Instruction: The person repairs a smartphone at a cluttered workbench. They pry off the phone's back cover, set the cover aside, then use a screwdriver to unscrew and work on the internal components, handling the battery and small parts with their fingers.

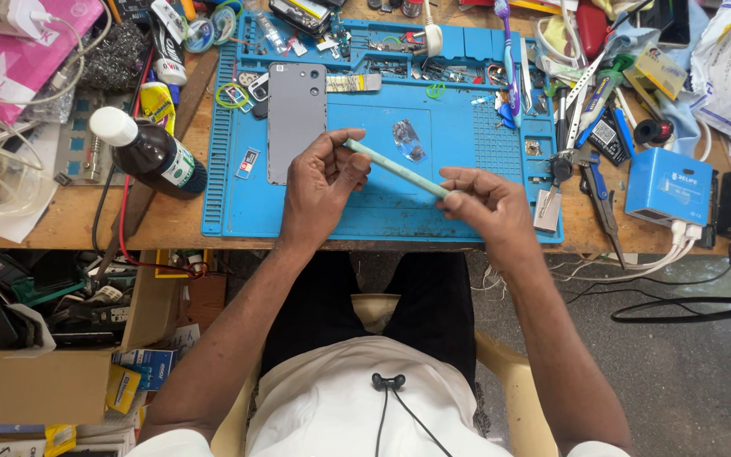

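Hands over blue silicone work mat, both raised just above it. Left hand pinches one end of a thin pale-green flat strip between thumb and fingertips; right hand pinches the opposite end, fingers curled closed round it. Strip spans the gap between the two hands, sloping from the left hand down to the right, held clear of the mat.

Just beyond the left hand: grey rectangular phone back panel, lying flat on the mat, detached, with a camera cut-out at its far left corner. Between the hands and a little beyond the strip: small crumpled piece of clear film lying loose on the mat. Beyond the right hand: purple-handled toothbrush across the mat's tray section.

Left of the left hand, off the mat: dark brown bottle with white cap, on its side on the wooden surface. Right of the right hand: blue box-shaped device with white cables plugged in, well apart.

Progress, as judged: panel already off and set aside; strip in hand and not yet laid on anything. Cannot tell whether the strip has any backing to remove.
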